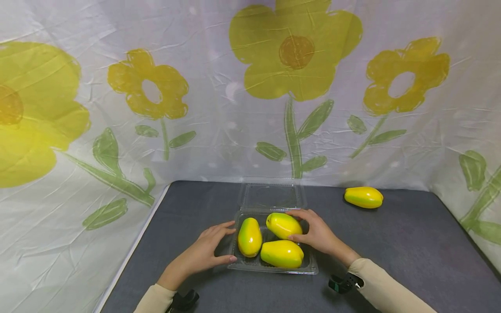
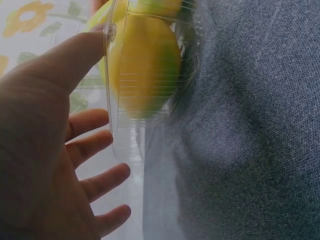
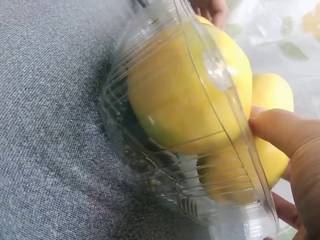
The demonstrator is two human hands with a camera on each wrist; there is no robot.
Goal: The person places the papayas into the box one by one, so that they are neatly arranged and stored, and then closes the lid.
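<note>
A clear plastic clamshell box point(image 1: 274, 270) lies on the table with its lid point(image 1: 272, 195) folded back. Three shiny yellow-green papayas sit in the box: one at the left point(image 1: 249, 237), one at the far right point(image 1: 283, 225) and one at the near right point(image 1: 282, 254). My right hand point(image 1: 318, 232) holds the far right papaya between thumb and fingers; in the right wrist view the thumb point(image 3: 280, 127) lies against the fruit. At the box's left side is my left hand point(image 1: 201, 252), fingers spread, the thumb point(image 2: 75, 57) at the rim.
Another papaya point(image 1: 364, 198) lies near the table's back right edge. The dark grey cloth-covered table point(image 1: 391, 252) is bordered by a white curtain point(image 1: 219, 130) printed with yellow flowers. Dark bands show at the left point(image 1: 184, 301) and right point(image 1: 345, 282) wrists.
</note>
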